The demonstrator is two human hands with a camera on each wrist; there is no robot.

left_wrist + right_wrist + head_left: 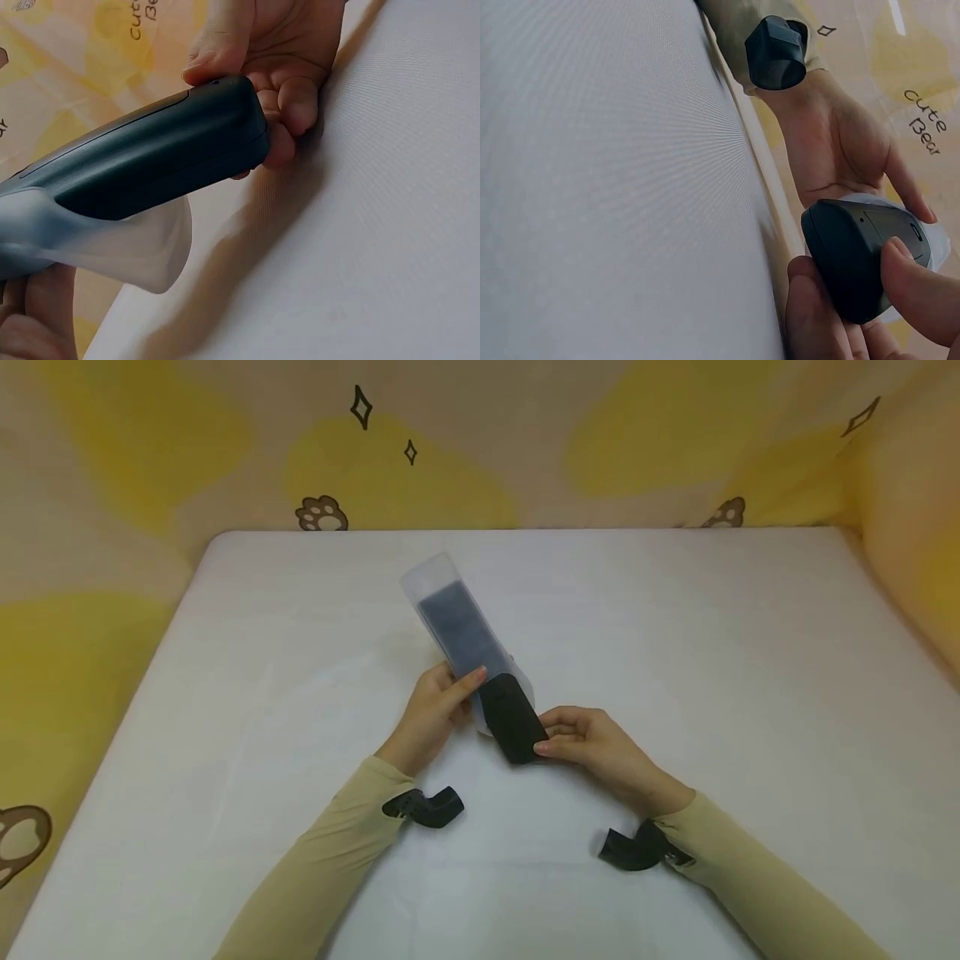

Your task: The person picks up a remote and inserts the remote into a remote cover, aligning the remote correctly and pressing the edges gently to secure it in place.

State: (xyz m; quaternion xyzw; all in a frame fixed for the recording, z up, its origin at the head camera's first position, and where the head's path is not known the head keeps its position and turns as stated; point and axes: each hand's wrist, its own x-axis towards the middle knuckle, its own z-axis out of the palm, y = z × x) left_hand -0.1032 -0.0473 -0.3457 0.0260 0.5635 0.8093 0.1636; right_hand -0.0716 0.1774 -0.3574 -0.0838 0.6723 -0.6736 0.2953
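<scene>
A long black remote control (514, 720) sits partly inside a translucent sleeve (429, 575), its near end sticking out of the sleeve's mouth. My left hand (433, 706) grips the sleeve around its lower half, thumb on top. With thumb and fingers, my right hand (592, 747) pinches the bare near end of the remote. In the left wrist view, the sleeve's loose flap (161, 251) hangs below the remote (172, 146). The right wrist view shows a small slotted cover on the remote (847, 259), with the right thumb (911, 277) pressed against it.
A white-covered table (225, 693) spreads beneath both hands. Patterned yellow and beige cloth (465, 460) stands along its back and sides. Black curved wrist mounts (435, 807) stick out from both sleeves of the person's top.
</scene>
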